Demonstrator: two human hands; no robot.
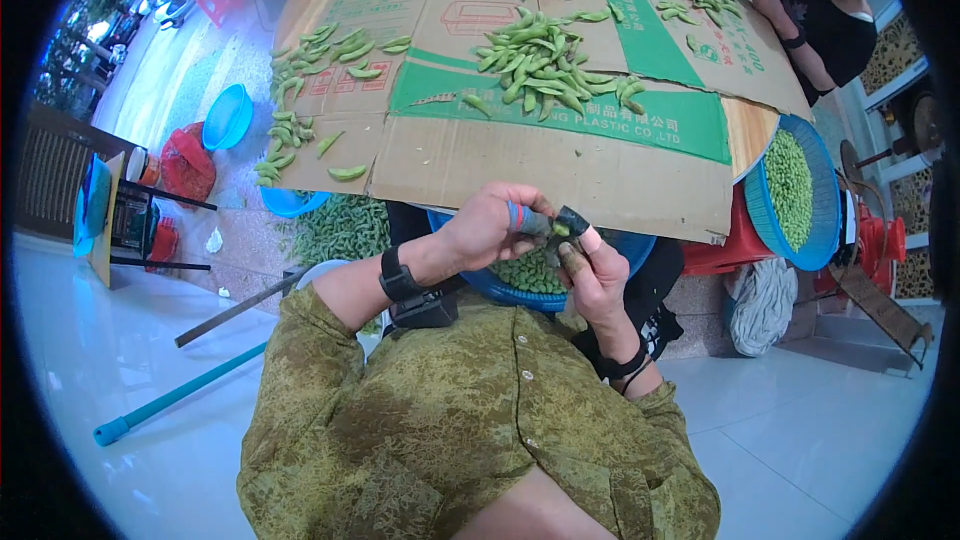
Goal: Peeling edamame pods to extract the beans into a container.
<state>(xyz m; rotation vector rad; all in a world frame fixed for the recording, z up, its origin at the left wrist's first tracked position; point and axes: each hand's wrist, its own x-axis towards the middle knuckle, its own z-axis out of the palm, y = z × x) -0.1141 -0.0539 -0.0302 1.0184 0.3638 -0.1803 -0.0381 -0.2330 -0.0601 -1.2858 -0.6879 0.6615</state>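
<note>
My left hand and my right hand meet just off the near edge of the cardboard. Both are closed, fingertips pinched together on a green bean pod, mostly hidden by the fingers. Blue and grey wrapping covers a left fingertip; black wrapping covers a right finger. Directly below them is a blue basin with shelled green beans in it. Ahead, a pile of bean pods lies on the flattened cardboard, with more pods strewn along its left side.
A blue basket of shelled beans stands at the right beside a red stool. Empty pods heap on the floor at left, near a teal pole. Two other people sit across the table, at far left and far right.
</note>
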